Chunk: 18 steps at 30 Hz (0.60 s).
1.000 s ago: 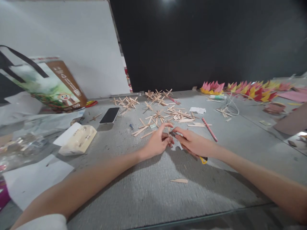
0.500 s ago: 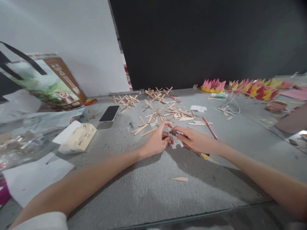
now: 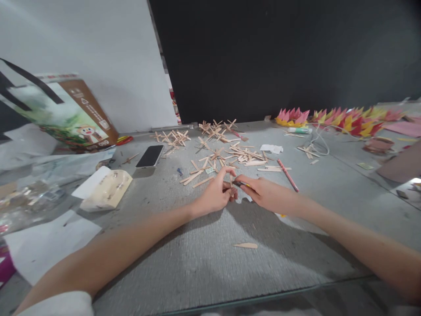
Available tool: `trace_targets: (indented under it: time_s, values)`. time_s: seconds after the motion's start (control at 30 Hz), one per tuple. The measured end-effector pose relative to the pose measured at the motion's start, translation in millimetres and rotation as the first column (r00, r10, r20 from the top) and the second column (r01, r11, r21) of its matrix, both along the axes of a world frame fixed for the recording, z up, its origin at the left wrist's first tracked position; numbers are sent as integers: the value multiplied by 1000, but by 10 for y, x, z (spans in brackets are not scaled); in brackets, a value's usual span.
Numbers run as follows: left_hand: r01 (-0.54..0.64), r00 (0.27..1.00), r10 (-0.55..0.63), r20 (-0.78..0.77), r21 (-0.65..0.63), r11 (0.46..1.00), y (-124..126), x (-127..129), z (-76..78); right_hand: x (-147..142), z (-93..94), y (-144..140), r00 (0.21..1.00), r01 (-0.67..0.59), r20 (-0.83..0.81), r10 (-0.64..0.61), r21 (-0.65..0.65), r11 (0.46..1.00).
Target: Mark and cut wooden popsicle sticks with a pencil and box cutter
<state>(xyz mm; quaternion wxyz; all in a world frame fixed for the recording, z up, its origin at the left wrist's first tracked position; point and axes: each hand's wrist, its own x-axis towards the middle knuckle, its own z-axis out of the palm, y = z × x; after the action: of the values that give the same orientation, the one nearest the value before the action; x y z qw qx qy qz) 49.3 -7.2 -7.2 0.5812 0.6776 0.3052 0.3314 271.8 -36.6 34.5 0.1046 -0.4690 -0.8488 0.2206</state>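
Meeting at the middle of the grey textured bench (image 3: 204, 259), both hands work on one small piece. The left hand (image 3: 215, 193) has its grip pinched together, thumb and forefinger closed on a short pale wooden stick (image 3: 231, 180) that stands nearly upright between the two hands. The right hand (image 3: 266, 195) has its grip clamped on a slim cutter with a dark tip and yellow body (image 3: 241, 184), whose tip touches the stick at the left fingertips; a bit of yellow shows under the wrist.

At twelve o'clock from the hands lies a scatter of flat pale wooden craft sticks (image 3: 230, 153), many glued into crosses. A pink pencil (image 3: 287, 175) lies at one o'clock, just beside the right hand. A black smartphone (image 3: 150, 156) lies face up at ten o'clock, and a cream plastic pack (image 3: 107, 191) at nine o'clock. One pointed wooden offcut (image 3: 245, 245) lies alone at six o'clock. A row of pink, yellow and red folded paper shapes (image 3: 342, 120) runs along the dark wall at two o'clock.
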Motion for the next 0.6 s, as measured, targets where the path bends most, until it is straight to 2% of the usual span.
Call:
trace_targets:
  time_s: [0.1,0.17,0.23,0.3,0.37,0.43,0.5,0.57,0.6]
  values:
    - [3,1000,-3,-4,1,1000,9,-7,-19,-8,42,-11,1000,14,-15,-14,-3,1000]
    - [-2,1000,2,-9,14,1000,6,-4,-27,-24,102,-19,996,39,-75,-47,-101,994]
    - [-18,1000,18,-11,32,999,-4,7,-27,-44,146,-27,985,67,-139,-106,-256,964]
    - [-46,999,47,-18,55,997,-20,20,-18,-62,153,-40,974,95,-165,-155,-324,941]
    - [-74,996,78,-47,89,993,-30,25,1,-72,131,-66,978,114,-144,-150,-236,965]
    - [-128,986,138,-90,106,986,-26,17,26,-69,114,-106,985,139,-94,-145,-74,988]
    - [-210,968,221,-117,97,973,-10,-1,50,-50,126,-148,984,169,-58,-166,41,985]
    - [-251,960,258,-108,73,965,4,-14,64,-24,160,-169,984,169,-62,-165,80,982]
    - [-224,969,228,-91,57,973,5,-17,67,-11,175,-166,987,147,-72,-141,89,985]
